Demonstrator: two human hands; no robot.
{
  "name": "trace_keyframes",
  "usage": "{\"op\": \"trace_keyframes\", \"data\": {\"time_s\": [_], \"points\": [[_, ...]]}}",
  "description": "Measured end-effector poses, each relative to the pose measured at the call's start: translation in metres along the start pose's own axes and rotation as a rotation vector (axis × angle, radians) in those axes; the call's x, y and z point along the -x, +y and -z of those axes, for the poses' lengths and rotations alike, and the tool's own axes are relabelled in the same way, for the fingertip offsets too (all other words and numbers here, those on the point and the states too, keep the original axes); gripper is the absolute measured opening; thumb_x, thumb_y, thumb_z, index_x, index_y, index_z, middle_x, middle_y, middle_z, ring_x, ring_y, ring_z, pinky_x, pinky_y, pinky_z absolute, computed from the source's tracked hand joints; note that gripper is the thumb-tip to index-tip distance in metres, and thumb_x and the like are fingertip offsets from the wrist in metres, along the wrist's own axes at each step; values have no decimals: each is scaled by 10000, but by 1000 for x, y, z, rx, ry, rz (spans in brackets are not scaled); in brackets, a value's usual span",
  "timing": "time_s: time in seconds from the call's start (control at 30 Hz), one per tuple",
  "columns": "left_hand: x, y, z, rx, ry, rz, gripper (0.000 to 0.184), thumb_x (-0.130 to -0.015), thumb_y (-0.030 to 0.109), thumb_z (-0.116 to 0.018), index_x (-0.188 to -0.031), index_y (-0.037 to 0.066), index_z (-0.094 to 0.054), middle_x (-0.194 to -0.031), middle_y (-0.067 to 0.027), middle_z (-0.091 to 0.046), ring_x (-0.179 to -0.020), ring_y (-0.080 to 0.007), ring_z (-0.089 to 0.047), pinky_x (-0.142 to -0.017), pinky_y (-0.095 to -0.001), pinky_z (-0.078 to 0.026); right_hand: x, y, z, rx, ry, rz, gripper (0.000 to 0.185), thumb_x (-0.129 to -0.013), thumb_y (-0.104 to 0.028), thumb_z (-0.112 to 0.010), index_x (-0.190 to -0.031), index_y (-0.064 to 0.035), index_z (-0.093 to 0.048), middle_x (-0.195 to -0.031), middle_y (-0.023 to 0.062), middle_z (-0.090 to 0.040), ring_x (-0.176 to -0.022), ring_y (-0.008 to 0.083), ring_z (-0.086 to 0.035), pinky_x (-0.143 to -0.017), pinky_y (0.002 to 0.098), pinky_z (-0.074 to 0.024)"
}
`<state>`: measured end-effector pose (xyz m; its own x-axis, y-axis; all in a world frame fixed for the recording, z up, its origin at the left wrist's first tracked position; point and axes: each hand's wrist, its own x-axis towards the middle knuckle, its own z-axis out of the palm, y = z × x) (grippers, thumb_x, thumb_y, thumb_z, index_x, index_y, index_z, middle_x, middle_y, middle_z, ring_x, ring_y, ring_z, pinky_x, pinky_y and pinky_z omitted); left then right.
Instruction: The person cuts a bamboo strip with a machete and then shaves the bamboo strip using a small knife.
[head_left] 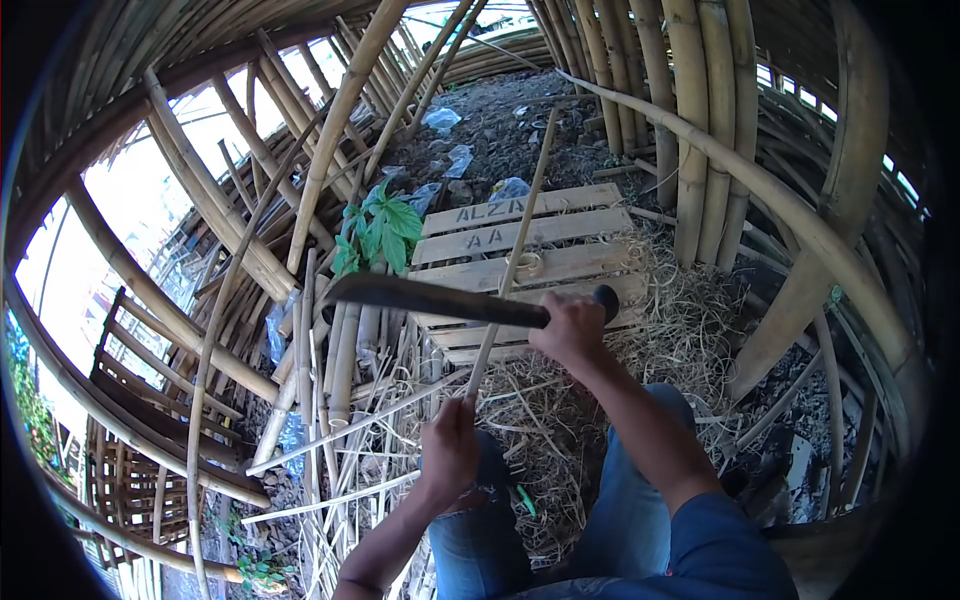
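My right hand point(572, 328) is closed around the handle of a machete point(430, 298), whose dark blade points left across the view. My left hand point(450, 448), near my left knee, grips the lower end of a long bamboo strip point(518, 240). From there the strip slants up and away, over a slatted wooden pallet point(540, 230) with dark stencilled letters. The blade crosses in front of the strip; I cannot tell whether they touch. Thin curled shavings point(690, 330) lie around the pallet and between my legs.
Split bamboo strips point(340, 500) lie at the left, with bamboo poles point(345, 360) behind them. Thick upright poles point(690, 130) and a long slanting pole point(760, 180) stand at the right. A leafy green plant point(385, 232) grows beside the pallet. Plastic scraps lie on dark soil beyond.
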<state>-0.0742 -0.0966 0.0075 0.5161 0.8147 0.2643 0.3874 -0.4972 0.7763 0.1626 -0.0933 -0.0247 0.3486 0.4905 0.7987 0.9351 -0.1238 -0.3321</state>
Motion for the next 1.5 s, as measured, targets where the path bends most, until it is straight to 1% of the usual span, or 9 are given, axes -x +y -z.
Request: {"op": "trace_keyframes", "data": {"time_s": [0.1, 0.13, 0.37, 0.7, 0.83, 0.9, 1.0, 1.33, 1.5], "points": [[26, -6, 17, -175, -47, -284, 191, -962, 173, -481, -891, 7, -542, -503, -82, -464, -430, -124, -455, -422, -322, -385, -7, 13, 2, 60, -140, -288, 125, -657, -200, -657, -702, -102, -592, -567, 97, -594, -569, 281, -640, -570, 410, -507], [38, -6, 23, 90, -135, 222, 187, -965, 165, -470, -949, -1, -554, -512, -69, -496, -449, -108, -504, -434, -309, -426, -12, 17, 5, 79, -98, -330, 103, -701, -199, -636, -706, -102, -601, -578, 106, -609, -566, 299, -642, -568, 415, -514], [92, -18, 55, -31, -32, 41, 178, -940, 109, -499, -837, -17, -569, -516, -98, -507, -447, -88, -450, -418, -277, -354, -25, 50, 26, 124, -42, -606, 128, -719, -210, -621, -721, -83, -634, -633, 144, -641, -604, 338, -644, -597, 435, -524], [118, -41, 91, 1, 66, 203, 373, -973, 220, -415, -671, 11, -477, -536, -13, -441, -515, -63, -357, -454, -273, -266, -23, 68, 32, 154, -22, -825, 183, -734, -241, -636, -749, -60, -661, -728, 193, -651, -713, 349, -652, -655, 437, -515], [80, -60, 112, -133, 83, 134, 327, -957, 221, -451, -730, 5, -546, -482, -52, -436, -468, -85, -402, -416, -307, -309, -19, 65, 20, -305, 112, -842, 191, -754, -237, -710, -739, -53, -659, -689, 97, -645, -607, 237, -612, -587, 369, -480], [50, -68, 134, -415, 194, -55, 320, -926, 254, -495, -744, 33, -638, -502, -143, -509, -422, -266, -524, -427, -380, -388, -19, 59, 15, -739, 208, -864, 176, -769, -225, -737, -743, -70, -659, -617, -1, -566, -520, 118, -502, -502, 302, -414], [12, -40, 184, -655, 122, -221, 315, -912, 249, -494, -724, 49, -647, -513, -131, -534, -455, -304, -534, -438, -398, -402, -17, 94, 14, -1091, 164, -903, 165, -796, -239, -735, -813, -96, -656, -537, -62, -409, -454, 48, -359, -425, 240, -293], [-112, 38, 178, -962, -333, -714, 425, -914, 245, -466, -565, 38, -593, -475, -111, -528, -442, -292, -506, -452, -393, -407, 1, 14, 39, -1830, -578, -366, 433, -833, -354, -650, -953, 60, -600, -499, 13, -441, -408, 103, -403, -410, 250, -347], [-155, 39, 169, -996, -304, -811, 444, -931, 276, -434, -597, 28, -590, -519, -139, -554, -500, -334, -543, -511, -434, -442, 19, -18, 57, -1696, -896, -658, 207, -746, -38, -687, -883, 83, -588, -571, 74, -531, -442, 128, -485, -429, 277, -420]]}}
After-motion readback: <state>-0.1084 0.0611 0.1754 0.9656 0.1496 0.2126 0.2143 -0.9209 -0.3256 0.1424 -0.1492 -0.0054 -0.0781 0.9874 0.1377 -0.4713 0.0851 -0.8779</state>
